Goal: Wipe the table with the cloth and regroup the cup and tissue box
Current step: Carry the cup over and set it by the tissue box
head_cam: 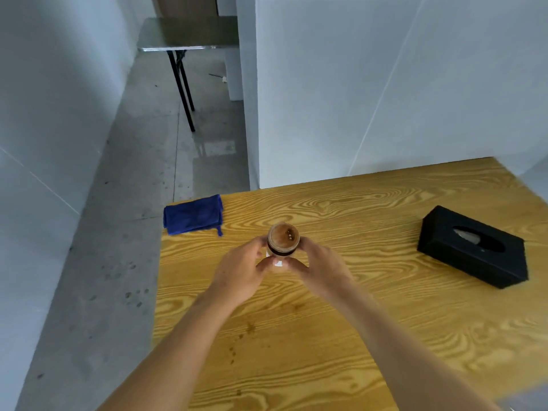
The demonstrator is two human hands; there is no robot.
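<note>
A cup with a brown wooden lid stands near the middle of the wooden table. My left hand grips its left side and my right hand grips its right side, fingers curled round it. Most of the cup's body is hidden by my fingers. A folded blue cloth lies at the table's far left corner, apart from my hands. A black tissue box sits on the right side of the table, with a tissue showing in its slot.
Brown stains spot the tabletop near my forearms. White walls stand close behind the table and on the left. A small metal folding table stands farther back on the concrete floor. The table's left edge drops to the floor.
</note>
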